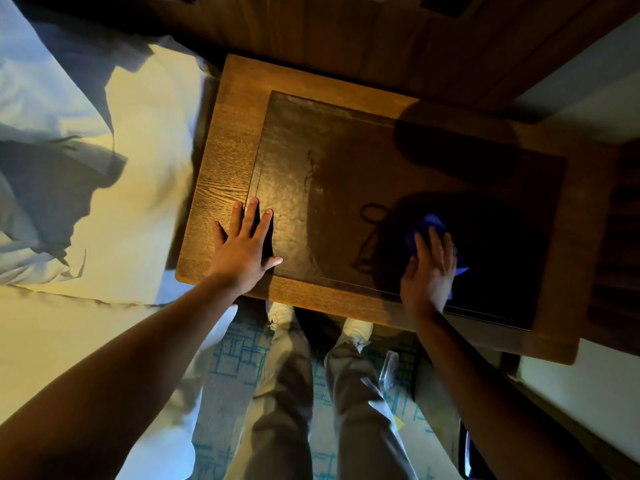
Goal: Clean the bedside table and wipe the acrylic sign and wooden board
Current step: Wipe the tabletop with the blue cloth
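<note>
While left hand [244, 245] rests flat, right hand [430, 268] presses blue cloth [425, 230] onto bedside table [228, 140].

A bedroom, most likely a hotel room. Shown by a bed [86, 209] with white pillows [138, 168] and crisp white sheets, set tight against a wooden bedside table [225, 140] whose tabletop carries a dark inset panel [329, 168]. Backed by a dark wood headboard wall [381, 29], floored with patterned blue-and-beige carpet [235, 351] (the sort common in guest rooms), lit warm and dim.
</note>
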Demonstrator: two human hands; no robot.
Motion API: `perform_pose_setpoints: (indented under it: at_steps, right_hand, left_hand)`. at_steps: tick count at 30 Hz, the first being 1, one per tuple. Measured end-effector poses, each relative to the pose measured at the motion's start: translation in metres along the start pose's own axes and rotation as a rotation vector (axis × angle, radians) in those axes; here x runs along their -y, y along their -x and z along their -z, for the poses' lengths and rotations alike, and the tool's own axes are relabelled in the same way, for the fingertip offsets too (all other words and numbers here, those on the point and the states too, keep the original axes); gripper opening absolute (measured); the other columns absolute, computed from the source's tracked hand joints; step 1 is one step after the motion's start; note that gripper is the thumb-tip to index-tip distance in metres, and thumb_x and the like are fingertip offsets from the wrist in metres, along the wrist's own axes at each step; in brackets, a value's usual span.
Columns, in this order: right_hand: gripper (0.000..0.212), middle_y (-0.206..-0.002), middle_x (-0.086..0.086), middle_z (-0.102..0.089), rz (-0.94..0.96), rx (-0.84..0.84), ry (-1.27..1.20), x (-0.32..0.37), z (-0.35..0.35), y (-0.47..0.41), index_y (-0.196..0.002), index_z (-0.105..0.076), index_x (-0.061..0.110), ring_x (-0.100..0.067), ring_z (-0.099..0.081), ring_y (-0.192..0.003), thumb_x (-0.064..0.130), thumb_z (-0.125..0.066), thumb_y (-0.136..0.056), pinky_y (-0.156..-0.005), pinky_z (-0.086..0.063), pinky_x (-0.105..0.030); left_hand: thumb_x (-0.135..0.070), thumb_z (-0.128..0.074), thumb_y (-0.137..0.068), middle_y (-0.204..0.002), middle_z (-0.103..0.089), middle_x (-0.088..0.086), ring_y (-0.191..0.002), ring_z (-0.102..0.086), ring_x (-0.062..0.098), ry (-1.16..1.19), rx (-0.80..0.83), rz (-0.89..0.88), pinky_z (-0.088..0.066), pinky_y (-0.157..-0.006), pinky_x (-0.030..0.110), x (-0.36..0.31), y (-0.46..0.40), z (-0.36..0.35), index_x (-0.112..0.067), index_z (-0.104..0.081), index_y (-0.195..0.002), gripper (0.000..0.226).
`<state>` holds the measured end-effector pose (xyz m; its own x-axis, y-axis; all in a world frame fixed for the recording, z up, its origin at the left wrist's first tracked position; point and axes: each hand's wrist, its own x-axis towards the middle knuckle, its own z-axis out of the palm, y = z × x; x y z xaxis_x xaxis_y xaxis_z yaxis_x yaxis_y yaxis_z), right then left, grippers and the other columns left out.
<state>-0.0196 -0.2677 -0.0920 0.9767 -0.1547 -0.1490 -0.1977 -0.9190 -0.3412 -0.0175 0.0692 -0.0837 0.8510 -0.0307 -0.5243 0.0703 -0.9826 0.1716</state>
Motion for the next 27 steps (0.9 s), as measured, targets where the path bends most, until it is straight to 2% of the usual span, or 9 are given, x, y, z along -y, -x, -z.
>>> perform_pose_setpoints:
  at_steps: [3,6,9,11,16,19,22,25,27]
  right_hand:
    - [0.052,-0.156,-0.011,-0.044,0.187,0.076,0.025,0.026,-0.013,0.008,-0.138,-0.059,0.013,-0.038,-0.03,-0.149,0.0,-0.059,-0.087,-0.122,-0.024,-0.055]
    - [0.058,-0.157,-0.006,-0.044,0.413,0.222,0.16,0.041,-0.024,0.028,-0.14,-0.057,0.021,-0.037,-0.032,-0.149,0.012,-0.061,-0.083,-0.12,-0.029,-0.055]
    - [0.059,-0.158,0.0,-0.043,0.563,0.261,0.232,0.03,-0.026,0.05,-0.141,-0.055,0.027,-0.034,-0.033,-0.149,0.022,-0.053,-0.082,-0.118,-0.03,-0.056]
    - [0.063,-0.16,0.002,-0.039,0.592,0.261,0.294,0.01,-0.021,0.058,-0.143,-0.05,0.031,-0.033,-0.033,-0.149,0.024,-0.057,-0.081,-0.118,-0.029,-0.056]
    - [0.058,-0.154,-0.002,-0.048,0.469,0.135,0.222,-0.054,0.004,0.066,-0.141,-0.056,0.031,-0.033,-0.044,-0.142,0.023,-0.067,-0.084,-0.11,-0.039,-0.054]
    - [0.046,-0.148,-0.006,-0.054,0.376,0.105,0.165,-0.079,0.016,0.069,-0.134,-0.062,0.029,-0.035,-0.05,-0.132,0.029,-0.057,-0.088,-0.1,-0.044,-0.05]
    - [0.046,-0.141,-0.007,-0.056,0.259,0.144,0.136,-0.085,0.025,0.067,-0.13,-0.064,0.029,-0.037,-0.053,-0.12,0.032,-0.051,-0.086,-0.093,-0.048,-0.049]
    - [0.045,-0.133,-0.011,-0.058,0.125,0.149,0.007,-0.083,0.034,0.061,-0.125,-0.067,0.023,-0.038,-0.056,-0.113,0.02,-0.061,-0.081,-0.089,-0.051,-0.051]
    - [0.048,-0.13,-0.014,-0.057,0.022,0.146,-0.104,-0.078,0.041,0.056,-0.126,-0.066,0.018,-0.037,-0.057,-0.113,0.014,-0.072,-0.079,-0.087,-0.054,-0.049]
  left_hand:
    - [-0.065,-0.056,-0.089,-0.169,0.012,0.01,-0.155,0.014,0.037,-0.013,0.0,0.002,-0.009,-0.118,0.071,-0.002,-0.001,0.0,-0.027,-0.005,-0.161,0.096]
    - [-0.07,-0.054,-0.087,-0.169,0.012,0.013,-0.154,0.013,0.04,-0.035,0.007,0.03,-0.011,-0.116,0.073,-0.01,-0.001,0.0,-0.029,-0.004,-0.161,0.098]
    - [-0.075,-0.05,-0.085,-0.168,0.014,0.015,-0.153,0.014,0.041,-0.047,0.021,0.07,-0.014,-0.114,0.075,-0.02,-0.001,0.0,-0.027,-0.002,-0.161,0.102]
    - [-0.076,-0.049,-0.085,-0.168,0.015,0.016,-0.153,0.014,0.042,-0.055,0.03,0.079,-0.015,-0.113,0.075,-0.024,-0.002,0.0,-0.025,-0.001,-0.161,0.103]
    - [-0.074,-0.052,-0.085,-0.168,0.012,0.019,-0.153,0.01,0.045,-0.066,0.048,0.091,-0.017,-0.114,0.074,-0.029,-0.002,0.003,-0.021,-0.001,-0.161,0.105]
    - [-0.073,-0.051,-0.086,-0.167,0.012,0.02,-0.153,0.011,0.045,-0.081,0.057,0.101,-0.018,-0.114,0.072,-0.031,-0.003,0.004,-0.021,0.001,-0.161,0.105]
    - [-0.073,-0.051,-0.086,-0.167,0.008,0.023,-0.153,0.007,0.047,-0.125,0.05,0.095,-0.02,-0.116,0.068,-0.035,-0.002,0.007,-0.019,-0.002,-0.161,0.105]
    - [-0.069,-0.057,-0.087,-0.167,0.0,0.024,-0.154,0.0,0.045,-0.131,0.037,0.093,-0.017,-0.119,0.063,-0.039,-0.001,0.013,-0.017,-0.013,-0.16,0.1]
    - [-0.059,-0.062,-0.089,-0.167,-0.011,0.021,-0.154,-0.006,0.041,-0.099,-0.011,0.043,-0.016,-0.121,0.062,-0.05,0.0,0.018,-0.019,-0.027,-0.157,0.086]
